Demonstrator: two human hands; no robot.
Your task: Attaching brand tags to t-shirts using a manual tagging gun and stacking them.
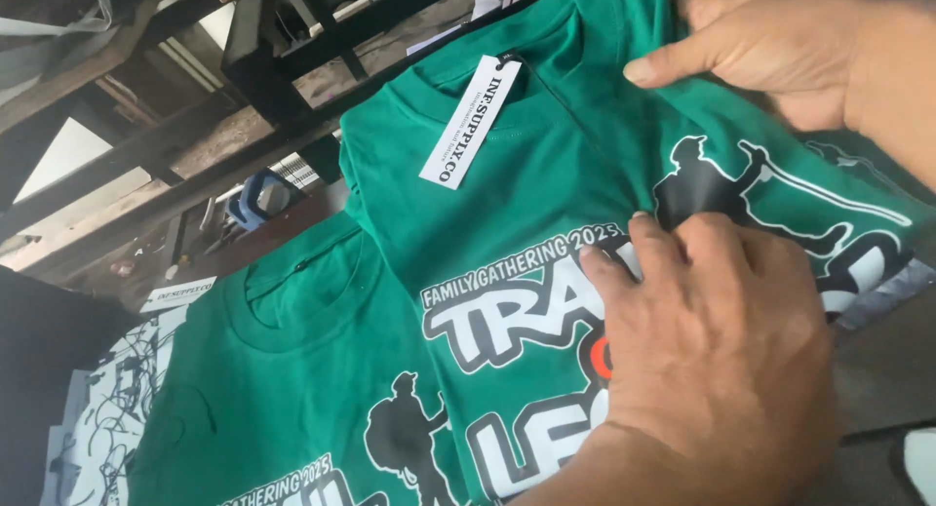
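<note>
A folded green t-shirt with a white, black and orange print lies on top of a stack, and a white hang tag sits at its collar. My left hand lies flat, palm down, on the printed chest, fingers together. At the shirt's upper right, by the shoulder, my right hand rests with its thumb stretched along the fabric. Neither hand closes around anything. A second green t-shirt with the same print lies partly under the first, to the lower left.
A white shirt with black line print and a black garment lie at the lower left. Behind them are dark wooden frame beams and a blue-handled tool. Grey fabric shows at the lower right.
</note>
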